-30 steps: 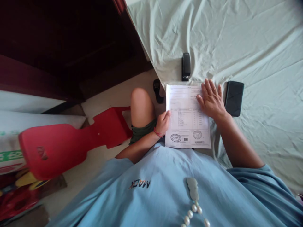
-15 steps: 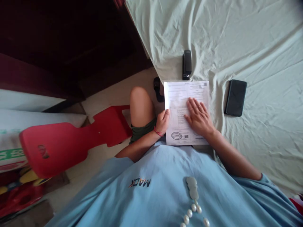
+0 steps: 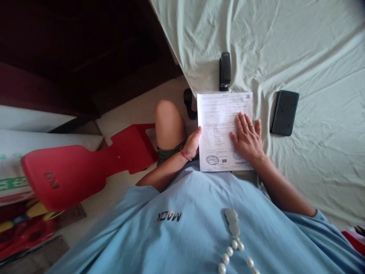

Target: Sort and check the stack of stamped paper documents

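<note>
Printed white papers (image 3: 212, 125) with an oval stamp near the lower left lie at the cloth's edge, close to my body. My right hand (image 3: 247, 139) rests flat on their right side, palm down, fingers spread. Along the left edge is my left hand (image 3: 192, 142), its thumb by the paper's margin; the other fingers are mostly hidden beneath or behind it. Just beyond the top edge of the papers a black stapler (image 3: 225, 71) sits on the cloth. A dark phone (image 3: 285, 113) lies to the right of them.
A wrinkled pale green cloth (image 3: 322, 68) covers the surface at the right. At the left stands a red chair (image 3: 85, 171), with bags and colourful items behind it. My bent knee (image 3: 169, 125) and a dark shoe (image 3: 189, 103) show left of the papers.
My right hand has slid right across the papers. My left hand has loosened its curled hold at the left edge and moved slightly left. The view has shifted slightly.
</note>
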Demonstrator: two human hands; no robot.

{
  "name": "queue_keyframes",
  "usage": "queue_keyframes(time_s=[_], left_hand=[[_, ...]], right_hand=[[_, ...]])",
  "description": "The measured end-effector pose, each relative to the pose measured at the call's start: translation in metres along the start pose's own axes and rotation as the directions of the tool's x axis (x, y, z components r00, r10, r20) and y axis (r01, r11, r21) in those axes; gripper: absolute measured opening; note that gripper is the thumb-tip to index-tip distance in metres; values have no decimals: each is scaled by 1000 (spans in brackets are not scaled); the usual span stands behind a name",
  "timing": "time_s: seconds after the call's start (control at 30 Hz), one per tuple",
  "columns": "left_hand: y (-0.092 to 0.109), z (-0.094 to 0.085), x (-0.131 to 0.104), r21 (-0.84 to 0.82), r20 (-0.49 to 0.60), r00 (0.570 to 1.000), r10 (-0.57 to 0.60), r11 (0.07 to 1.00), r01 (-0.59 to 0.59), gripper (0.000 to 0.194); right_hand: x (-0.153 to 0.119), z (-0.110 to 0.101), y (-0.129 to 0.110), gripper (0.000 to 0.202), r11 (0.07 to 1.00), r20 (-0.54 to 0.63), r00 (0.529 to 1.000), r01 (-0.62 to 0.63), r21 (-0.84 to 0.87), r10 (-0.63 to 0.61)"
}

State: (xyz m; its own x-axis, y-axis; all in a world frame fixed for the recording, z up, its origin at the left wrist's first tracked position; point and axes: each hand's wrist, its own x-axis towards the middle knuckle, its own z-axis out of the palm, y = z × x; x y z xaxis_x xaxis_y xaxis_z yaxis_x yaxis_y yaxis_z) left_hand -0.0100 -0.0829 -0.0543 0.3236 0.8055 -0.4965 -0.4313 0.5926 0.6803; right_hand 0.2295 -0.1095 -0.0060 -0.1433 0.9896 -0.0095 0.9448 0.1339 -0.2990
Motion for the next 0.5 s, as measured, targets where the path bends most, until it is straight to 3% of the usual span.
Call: queue_keyframes(time_s=[0.1,0.3,0.5], left_hand=[[9,0,5,62,18,1000,26,998,-27,69],[42,-7,33,329,29,972,235,915,-232,54],[89,2,63,401,-77,958,277,888,-225,35]], right_hand=[[0,0,1,72,1000,1,1000,6,-3,-6],[1,3,2,73,1000,-5,1000,10,-1,-10],[1,3,1,72,1000,-6,1000,11,-1,-11]])
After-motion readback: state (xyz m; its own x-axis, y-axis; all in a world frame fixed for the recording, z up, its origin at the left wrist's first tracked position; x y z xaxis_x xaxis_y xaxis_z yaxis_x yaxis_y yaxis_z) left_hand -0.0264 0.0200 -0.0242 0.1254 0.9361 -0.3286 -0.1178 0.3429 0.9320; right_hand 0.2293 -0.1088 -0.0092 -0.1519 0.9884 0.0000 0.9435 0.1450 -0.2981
